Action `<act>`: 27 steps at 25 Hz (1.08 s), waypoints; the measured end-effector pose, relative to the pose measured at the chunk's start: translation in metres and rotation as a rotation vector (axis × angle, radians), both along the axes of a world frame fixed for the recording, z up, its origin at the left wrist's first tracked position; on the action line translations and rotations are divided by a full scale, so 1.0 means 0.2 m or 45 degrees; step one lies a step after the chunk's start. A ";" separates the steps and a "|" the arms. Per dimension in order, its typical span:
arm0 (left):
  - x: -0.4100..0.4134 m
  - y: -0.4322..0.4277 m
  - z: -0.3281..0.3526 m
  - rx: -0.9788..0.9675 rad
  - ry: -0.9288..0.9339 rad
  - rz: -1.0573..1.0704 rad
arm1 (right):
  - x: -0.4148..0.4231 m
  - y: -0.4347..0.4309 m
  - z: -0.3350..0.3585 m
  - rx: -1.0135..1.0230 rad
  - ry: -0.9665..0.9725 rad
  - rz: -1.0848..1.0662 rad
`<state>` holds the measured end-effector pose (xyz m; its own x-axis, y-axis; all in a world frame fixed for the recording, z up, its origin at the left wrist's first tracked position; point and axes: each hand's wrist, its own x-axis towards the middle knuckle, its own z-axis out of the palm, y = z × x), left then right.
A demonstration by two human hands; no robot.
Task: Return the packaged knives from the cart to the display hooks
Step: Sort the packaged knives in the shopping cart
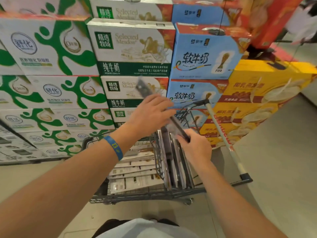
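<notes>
Knife pack is tilted just above the cart, and it's blurred. Our left hand wraps its middle, our right hand pinches the lower end. More packs lie in the cart. No hooks in sight, so we'd grip firmly and turn the hang hole upward.

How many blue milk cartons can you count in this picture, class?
4, all in one stack: the top one cut by the frame edge, the second below it, the third, and the lowest partly behind the cart. Others may be hidden.
</notes>
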<state>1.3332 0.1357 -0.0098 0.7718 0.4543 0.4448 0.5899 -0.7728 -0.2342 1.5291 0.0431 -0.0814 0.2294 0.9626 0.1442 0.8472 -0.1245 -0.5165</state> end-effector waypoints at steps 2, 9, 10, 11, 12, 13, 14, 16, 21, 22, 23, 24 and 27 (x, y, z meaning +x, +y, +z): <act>0.01 -0.05 -0.13 -0.027 -0.191 0.156 | 0.11 -0.07 -0.08 0.033 0.180 -0.191; -0.08 -0.35 -0.86 -1.379 0.469 0.577 | 0.29 -0.08 -0.22 -0.044 0.234 -0.472; -0.08 -0.37 -0.90 -1.410 0.471 0.567 | 0.29 -0.06 -0.24 -0.094 0.219 -0.484; -0.09 -0.37 -0.92 -1.423 0.473 0.568 | 0.28 -0.03 -0.26 -0.157 0.215 -0.493; -0.10 -0.36 -0.92 -1.416 0.492 0.572 | 0.27 0.00 -0.29 -0.223 0.216 -0.494; -0.11 -0.35 -0.91 -1.400 0.515 0.574 | 0.27 0.04 -0.32 -0.295 0.213 -0.491; -0.11 -0.35 -0.91 -1.381 0.537 0.574 | 0.26 0.06 -0.35 -0.375 0.207 -0.490; -0.10 -0.37 -0.90 -1.370 0.558 0.599 | 0.25 0.10 -0.43 -0.559 0.155 -0.466; -0.16 -0.49 -0.97 -1.404 0.387 0.621 | 0.22 0.05 -0.62 -0.769 -0.024 -0.428; -0.21 -0.52 -1.01 -1.408 0.341 0.641 | 0.22 0.05 -0.63 -0.762 -0.007 -0.460; -0.27 -0.56 -1.05 -1.433 0.305 0.689 | 0.22 0.05 -0.63 -0.755 0.025 -0.494; -0.33 -0.60 -1.09 -1.474 0.273 0.753 | 0.21 0.06 -0.62 -0.715 0.052 -0.529; -0.51 -0.67 -1.19 -1.589 0.239 0.935 | 0.11 0.08 -0.56 -0.278 -0.006 -0.478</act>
<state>1.2312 0.0027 -0.2477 0.2020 0.7708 -0.6042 0.9699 -0.0719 0.2325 1.5504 0.0581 -0.1930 0.5691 0.8207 -0.0517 0.7248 -0.5303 -0.4399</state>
